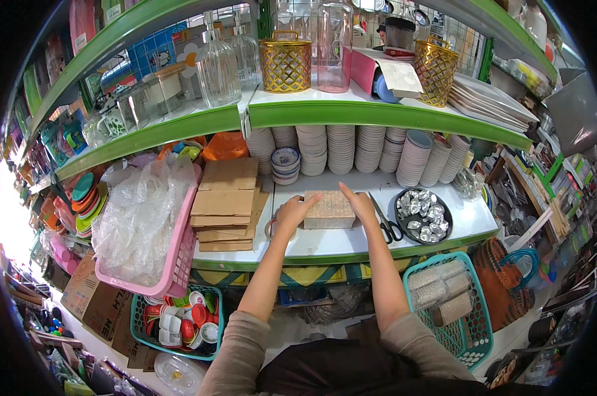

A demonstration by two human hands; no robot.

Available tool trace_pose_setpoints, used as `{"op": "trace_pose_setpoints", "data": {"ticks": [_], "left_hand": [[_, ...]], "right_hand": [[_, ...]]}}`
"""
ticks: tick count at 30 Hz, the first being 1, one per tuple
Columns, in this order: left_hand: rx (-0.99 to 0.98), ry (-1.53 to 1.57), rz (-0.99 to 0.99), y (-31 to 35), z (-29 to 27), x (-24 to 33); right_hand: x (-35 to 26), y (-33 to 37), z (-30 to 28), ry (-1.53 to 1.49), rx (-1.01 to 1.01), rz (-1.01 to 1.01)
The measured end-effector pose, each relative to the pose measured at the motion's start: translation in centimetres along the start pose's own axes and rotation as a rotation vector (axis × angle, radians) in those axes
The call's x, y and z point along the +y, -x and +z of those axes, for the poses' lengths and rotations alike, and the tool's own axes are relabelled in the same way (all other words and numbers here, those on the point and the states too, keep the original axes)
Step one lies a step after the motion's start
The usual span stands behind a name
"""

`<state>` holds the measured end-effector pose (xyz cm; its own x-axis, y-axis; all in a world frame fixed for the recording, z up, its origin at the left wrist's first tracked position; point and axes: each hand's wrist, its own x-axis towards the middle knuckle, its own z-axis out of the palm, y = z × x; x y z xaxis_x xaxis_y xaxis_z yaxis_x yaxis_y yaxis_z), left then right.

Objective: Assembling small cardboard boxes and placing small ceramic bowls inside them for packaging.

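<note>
A small brown cardboard box [329,212], which looks covered in bubble wrap, sits on the white shelf board in front of me. My left hand [294,212] is closed against its left end, thumb along the top edge. At the opposite end my right hand [360,203] presses the box from the right. Just right of that hand lies a pair of black-handled scissors [393,230]. Beside my left wrist, part of a ring-shaped thing [269,228], perhaps a tape roll, shows; my hand hides the rest.
Flattened cardboard [224,188] and a pink basket [179,254] of bubble wrap stand left. A black dish [449,229] of shiny silver pieces lies right. Stacked bowls [341,152] line the back under a green-edged shelf [378,116]. Teal baskets [485,313] stand below, either side.
</note>
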<state>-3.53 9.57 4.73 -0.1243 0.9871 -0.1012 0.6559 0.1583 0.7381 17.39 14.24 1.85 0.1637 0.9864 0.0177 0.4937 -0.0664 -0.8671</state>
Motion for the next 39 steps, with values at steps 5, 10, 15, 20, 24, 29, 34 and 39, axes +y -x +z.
{"op": "trace_pose_setpoints", "data": {"ticks": [5, 10, 15, 20, 24, 29, 34, 39], "left_hand": [[0.024, -0.007, 0.013, -1.9, 0.6, 0.3], [0.032, 0.130, -0.005, -2.8, -0.5, -1.0], [0.179, -0.055, 0.120, -1.0, -0.3, 1.9], [0.514, -0.112, 0.249, 1.2, 1.9, 1.5], [0.716, 0.235, 0.277, 4.4, 6.9, 1.2], [0.376, 0.636, 0.097, 6.6, 10.1, -0.5], [0.062, 1.076, 0.034, 7.2, 10.7, 0.4], [-0.083, 1.110, 0.151, 8.0, 10.6, 0.3]], "right_hand": [[1.0, -2.1, 0.4, -0.255, -0.094, -0.287], [-0.2, -0.8, 1.0, -0.608, -0.324, -0.218], [1.4, 0.9, 0.3, -0.635, -0.208, -0.118], [0.2, 5.1, 1.8, -0.331, 0.096, -0.195], [-0.2, 8.1, 1.2, -0.292, 0.353, -0.165], [-0.8, 10.7, 1.1, -0.361, 0.532, -0.221], [1.5, 12.2, 1.5, -0.541, 0.562, -0.251], [2.8, 13.6, 1.4, -0.701, 0.468, -0.276]]}}
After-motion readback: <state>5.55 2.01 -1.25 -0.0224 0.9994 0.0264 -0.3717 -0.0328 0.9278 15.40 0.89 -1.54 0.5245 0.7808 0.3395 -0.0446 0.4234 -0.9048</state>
